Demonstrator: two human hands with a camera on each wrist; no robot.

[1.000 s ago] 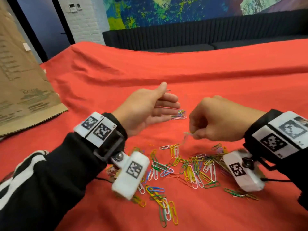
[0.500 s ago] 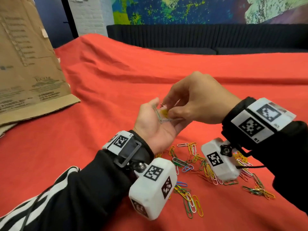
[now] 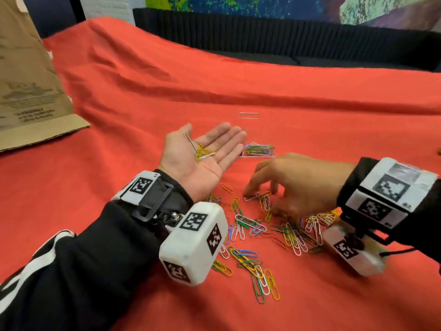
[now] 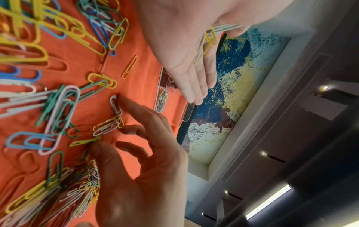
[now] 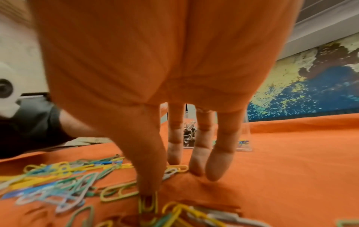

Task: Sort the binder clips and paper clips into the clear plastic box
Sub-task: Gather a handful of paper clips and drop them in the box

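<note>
Left hand [image 3: 202, 155] flat, palm up, carrying a few paper clips [image 3: 201, 151], right hand [image 3: 288, 185] spread, fingertips on loose paper clips [image 3: 265, 225] on red cloth [image 3: 167, 91], clear plastic box [image 3: 259, 149] just beyond, perhaps binder clips [image 5: 189, 135] inside, cardboard [image 3: 28, 87] far left.

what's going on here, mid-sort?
A person is gathering paper clips off the red cloth. The left hand lies palm up, flat, with a few collected paper clips resting in it. The right hand reaches down with spread fingers onto the loose paper clips, touching some, none lifted yet. The clear plastic box sits beyond both hands, already holding coloured clips.
</note>
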